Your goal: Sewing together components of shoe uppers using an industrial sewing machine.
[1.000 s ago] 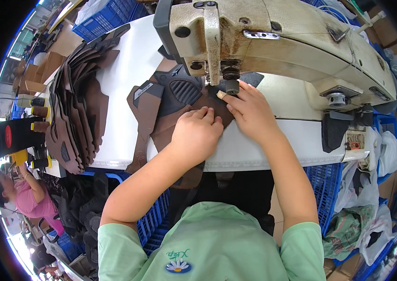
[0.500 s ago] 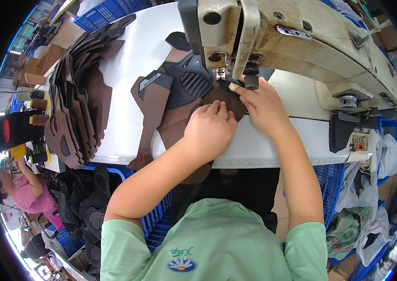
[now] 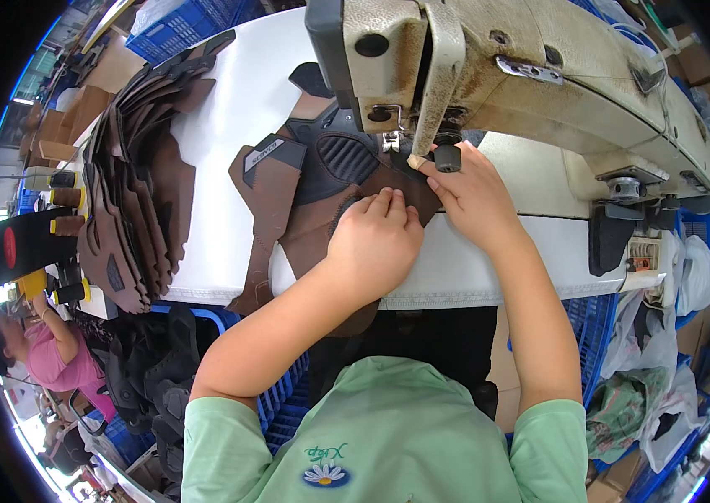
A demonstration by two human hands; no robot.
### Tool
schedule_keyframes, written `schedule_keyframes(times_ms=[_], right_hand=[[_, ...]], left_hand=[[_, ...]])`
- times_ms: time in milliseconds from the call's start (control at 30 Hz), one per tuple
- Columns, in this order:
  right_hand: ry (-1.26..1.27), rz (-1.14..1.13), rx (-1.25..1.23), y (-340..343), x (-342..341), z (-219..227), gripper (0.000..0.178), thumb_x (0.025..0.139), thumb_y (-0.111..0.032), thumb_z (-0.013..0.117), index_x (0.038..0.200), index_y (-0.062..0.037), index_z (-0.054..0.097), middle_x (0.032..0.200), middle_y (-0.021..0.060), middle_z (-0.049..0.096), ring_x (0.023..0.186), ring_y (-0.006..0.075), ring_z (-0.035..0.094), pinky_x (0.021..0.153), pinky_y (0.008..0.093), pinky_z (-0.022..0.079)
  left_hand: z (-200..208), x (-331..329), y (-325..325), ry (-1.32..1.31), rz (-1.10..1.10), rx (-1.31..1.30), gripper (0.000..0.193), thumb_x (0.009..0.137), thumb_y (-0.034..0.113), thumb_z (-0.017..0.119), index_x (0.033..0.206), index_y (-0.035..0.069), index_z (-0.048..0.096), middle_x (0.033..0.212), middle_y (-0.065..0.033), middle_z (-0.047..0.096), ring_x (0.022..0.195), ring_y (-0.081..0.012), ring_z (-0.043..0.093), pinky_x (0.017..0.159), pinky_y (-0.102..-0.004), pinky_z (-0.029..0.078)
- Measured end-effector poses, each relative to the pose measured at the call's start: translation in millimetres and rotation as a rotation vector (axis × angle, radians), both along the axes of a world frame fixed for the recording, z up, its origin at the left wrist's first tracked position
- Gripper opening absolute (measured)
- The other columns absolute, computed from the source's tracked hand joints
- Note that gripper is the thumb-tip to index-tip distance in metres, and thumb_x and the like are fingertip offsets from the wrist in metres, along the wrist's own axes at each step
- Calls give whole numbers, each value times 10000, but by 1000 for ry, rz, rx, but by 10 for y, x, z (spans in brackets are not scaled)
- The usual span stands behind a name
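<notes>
A brown and black shoe upper piece (image 3: 275, 197), with ribbed black panels and a small light label, lies flat under the presser foot (image 3: 390, 141) of a sewing machine (image 3: 531, 75). On its near brown part, my left hand (image 3: 376, 239) bears down, fingers bunched together and bent. Just right of the presser foot, my right hand (image 3: 474, 197) rests on the piece's right edge with thumb and index finger apart. A pale cover wraps one of its fingertips. The machine head hides some of the right hand's fingers.
At the left of the white table (image 3: 225, 109) stands a stack of brown upper pieces (image 3: 137, 201), with thread spools (image 3: 67, 197) beside it. Blue baskets (image 3: 284, 394) sit below the table edge. Black pieces (image 3: 162, 360) hang lower left. Farther left is a person in pink (image 3: 57, 352).
The view has shifted slightly. Both hands and the shoe upper keep nearly the same place beside the presser foot. The pink-clad person's arm has barely moved.
</notes>
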State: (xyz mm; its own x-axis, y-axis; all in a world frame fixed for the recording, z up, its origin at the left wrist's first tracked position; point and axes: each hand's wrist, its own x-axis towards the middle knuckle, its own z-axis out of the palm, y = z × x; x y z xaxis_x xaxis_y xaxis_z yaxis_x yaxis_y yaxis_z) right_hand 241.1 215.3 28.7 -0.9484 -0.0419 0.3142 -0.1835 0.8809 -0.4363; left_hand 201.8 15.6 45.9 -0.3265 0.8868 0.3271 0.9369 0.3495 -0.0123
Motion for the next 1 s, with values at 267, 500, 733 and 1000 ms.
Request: schedule_keyframes(times_ms=[267,500,733,1000], right_hand=[[-1,14,19,39,3,-38,182,890,-142,631,1047,-84,701,1319,65,599,1290,301,502,1095,472,390],[11,23,-6,43,-4,-28,169,868,-129,654,1028,-94,698,1317,77,606,1283,297,514,1090,474,400],[17,14,43,57,-6,7,114,860,-127,664,961,-78,683,1284,82,619,1270,302,524,1074,474,413],[-6,25,84,41,-52,44,124,831,-107,683,945,-59,695,1199,91,629,1241,309,534,1057,480,427]], left_hand=[[43,-107,-65,-37,-79,11,331,674,139,653,976,13,706,1082,-182,711,1027,-297,698,829,-398,565],[85,-138,-84,-62,-111,20,318,671,126,644,958,1,697,1058,-171,713,1004,-294,701,787,-396,572],[4,-132,-58,2,-123,16,335,688,150,621,974,-12,682,1055,-189,707,1000,-301,699,774,-394,572],[7,-142,-49,-15,-110,0,283,735,170,611,949,-4,673,1037,-180,708,992,-288,699,758,-389,564]])
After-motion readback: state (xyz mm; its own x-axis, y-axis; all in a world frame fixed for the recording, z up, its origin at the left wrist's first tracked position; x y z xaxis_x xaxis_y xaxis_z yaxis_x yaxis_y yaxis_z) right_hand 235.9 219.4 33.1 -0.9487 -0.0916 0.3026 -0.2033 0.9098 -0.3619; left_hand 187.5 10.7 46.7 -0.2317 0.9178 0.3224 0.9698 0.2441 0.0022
